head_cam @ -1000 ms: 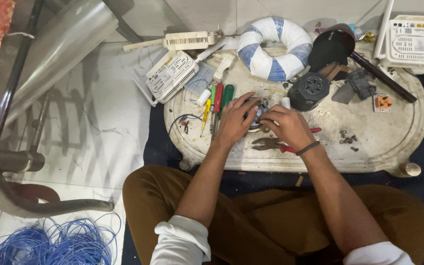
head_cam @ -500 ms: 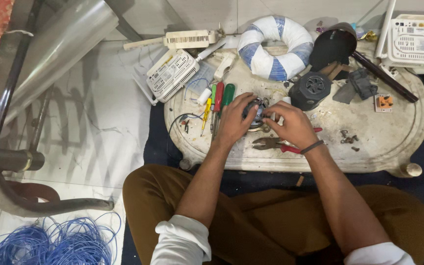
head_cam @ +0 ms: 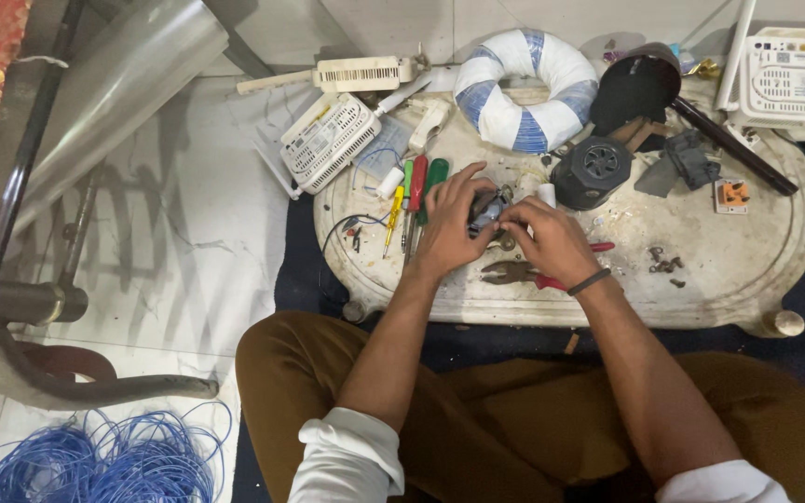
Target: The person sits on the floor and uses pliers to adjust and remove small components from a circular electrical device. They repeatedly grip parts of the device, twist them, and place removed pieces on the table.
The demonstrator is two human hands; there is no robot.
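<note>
Both hands close on a small part over a low marble table

Forearms reach in from the lap; the left hand and right hand meet at the table's middle, fingers curled around a small grey part. Red-handled pliers lie just below them, screwdrivers to their left.

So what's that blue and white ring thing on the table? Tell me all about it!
The ring is a fat doughnut shape wrapped in white bands with blue ones between, like tape or cloth wound round and round. It lies flat at the far edge of the pale oval table, its hole showing the tabletop. A dark round cap sits close beside it on the right. Neither hand touches it.
</note>
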